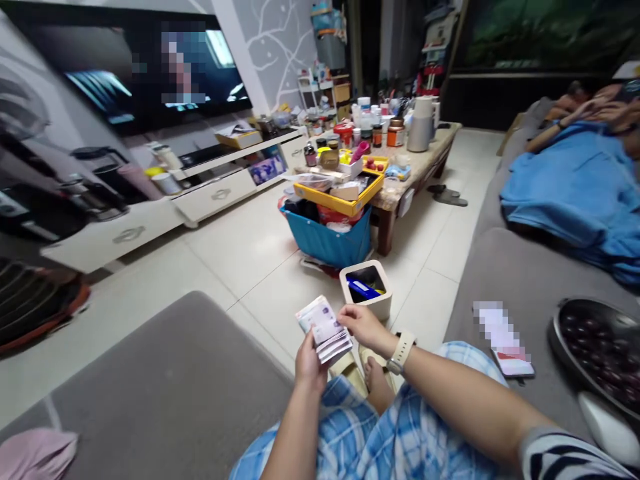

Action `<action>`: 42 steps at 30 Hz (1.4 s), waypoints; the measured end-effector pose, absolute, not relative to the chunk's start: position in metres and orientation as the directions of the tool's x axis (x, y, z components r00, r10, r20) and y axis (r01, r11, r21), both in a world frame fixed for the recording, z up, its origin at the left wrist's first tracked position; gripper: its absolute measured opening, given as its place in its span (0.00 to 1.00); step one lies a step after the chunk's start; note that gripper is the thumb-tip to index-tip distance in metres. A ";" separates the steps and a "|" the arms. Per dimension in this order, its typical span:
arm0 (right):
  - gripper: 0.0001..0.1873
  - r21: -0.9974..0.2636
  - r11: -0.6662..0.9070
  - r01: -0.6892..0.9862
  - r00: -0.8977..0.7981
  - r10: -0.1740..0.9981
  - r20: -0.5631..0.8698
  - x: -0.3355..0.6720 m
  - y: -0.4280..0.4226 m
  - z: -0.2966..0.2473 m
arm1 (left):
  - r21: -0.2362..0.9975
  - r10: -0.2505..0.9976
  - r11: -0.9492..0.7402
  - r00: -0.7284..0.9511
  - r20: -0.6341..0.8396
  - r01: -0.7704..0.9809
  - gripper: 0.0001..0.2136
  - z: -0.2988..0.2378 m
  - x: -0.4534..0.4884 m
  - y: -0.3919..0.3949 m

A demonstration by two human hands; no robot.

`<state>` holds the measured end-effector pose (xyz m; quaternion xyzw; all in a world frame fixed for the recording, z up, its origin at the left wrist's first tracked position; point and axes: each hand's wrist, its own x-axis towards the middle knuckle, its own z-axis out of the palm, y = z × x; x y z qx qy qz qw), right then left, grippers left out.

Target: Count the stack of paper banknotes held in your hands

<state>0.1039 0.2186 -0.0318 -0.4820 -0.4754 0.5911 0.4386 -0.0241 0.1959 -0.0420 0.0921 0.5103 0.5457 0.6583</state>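
Note:
A small paper leaflet, several layers thick with fanned folds or pages at its lower edge, is held above my knees. Pale print and small purple pictures show on its face. My left hand grips it from the lower left, thumb on top. At its right edge, the fingers of my right hand pinch the paper; a watch is on that wrist. Just beyond stands a cream bin with a blue packet inside.
Ahead, a blue basket carries a yellow tray beside a crowded coffee table. To the right on the sofa lie a phone and a pan of dark round fruit. Another person sits under a blue blanket.

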 end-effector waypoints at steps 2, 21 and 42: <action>0.07 -0.986 -0.161 -0.047 -0.147 0.977 -0.153 0.104 0.220 -0.031 | 0.684 0.813 0.394 -0.114 -0.571 -0.614 0.12 -0.040 -0.025 0.197; 0.12 -0.986 -0.164 -0.021 -0.187 0.970 -0.157 0.105 0.218 -0.034 | 0.656 0.805 0.378 -0.117 -0.581 -0.653 0.11 -0.041 -0.023 0.196; 0.15 -0.988 -0.135 -0.077 -0.253 0.961 -0.112 0.108 0.207 -0.028 | 0.665 0.854 0.296 -0.123 -0.506 -0.686 0.15 -0.040 -0.024 0.189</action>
